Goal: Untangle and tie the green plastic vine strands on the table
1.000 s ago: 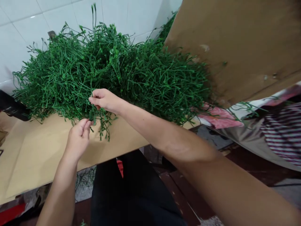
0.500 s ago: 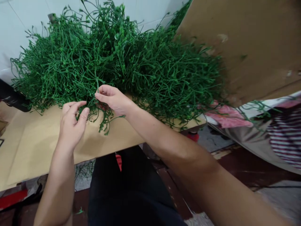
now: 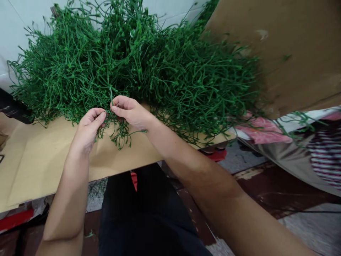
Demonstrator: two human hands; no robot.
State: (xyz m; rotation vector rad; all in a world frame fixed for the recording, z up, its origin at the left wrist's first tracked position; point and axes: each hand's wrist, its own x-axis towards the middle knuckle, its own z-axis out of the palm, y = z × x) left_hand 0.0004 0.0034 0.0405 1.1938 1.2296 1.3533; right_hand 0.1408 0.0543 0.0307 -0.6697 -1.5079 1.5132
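Stem point(image 3: 111, 93) points to twelve o'clock from the right hand point(image 3: 131, 112), pinched there seemingly for steadiness; at seven, the left hand point(image 3: 89, 127) pinches narrowly, its hold unclear.

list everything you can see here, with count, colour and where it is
green stems: too many to count, green, piled across the top
cardboard sheet: one, tan, under the pile
cardboard panel: one, brown, upper right
wall: one, whitish, behind the pile
dark object: one, black, far left
cloth: count unclear, pink and white, right
striped fabric: one piece, dark and pale, far right
floor scrap: one, green, lower left
trousers: one pair, dark, bottom centre
left hand: one, bare, fingers pinched among the front stems
right hand: one, bare, pinching a stem
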